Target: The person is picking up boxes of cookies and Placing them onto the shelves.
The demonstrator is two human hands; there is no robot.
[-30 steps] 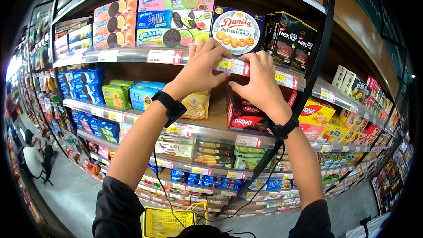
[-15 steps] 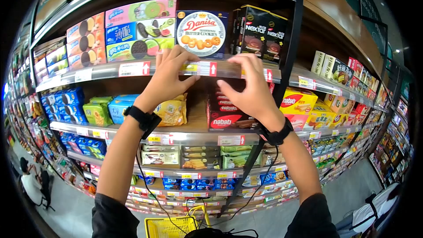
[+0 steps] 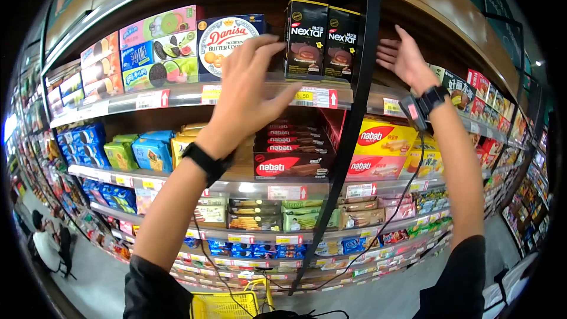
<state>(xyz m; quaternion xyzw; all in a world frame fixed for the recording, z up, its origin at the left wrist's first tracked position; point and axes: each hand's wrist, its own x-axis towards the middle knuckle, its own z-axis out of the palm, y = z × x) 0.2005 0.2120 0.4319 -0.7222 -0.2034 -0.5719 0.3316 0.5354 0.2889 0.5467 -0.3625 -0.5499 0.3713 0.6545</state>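
My left hand [image 3: 249,85], fingers apart and holding nothing, is in front of the blue Danisa butter cookie box [image 3: 208,53] and overlaps its right part in this view. Just to the right of its fingertips stand two black Nextar boxes [image 3: 306,41], upright side by side on the upper shelf. Beyond the black shelf post, my right hand [image 3: 406,62] is raised with spread fingers and has nothing in it. It is nearest the dark opening of the neighbouring shelf section, left of some white and green boxes [image 3: 458,88].
Oreo-style biscuit boxes [image 3: 158,47] are stacked to the left. Dark Nabati boxes [image 3: 289,165] sit one shelf below. A black upright post [image 3: 354,100] divides the sections. The yellow basket [image 3: 224,305] is low in front of me. A seated person [image 3: 47,245] is at far left.
My right hand has moved right, past the post, to the neighbouring section. My left hand has shifted slightly right toward the Nextar boxes. The view has turned right.
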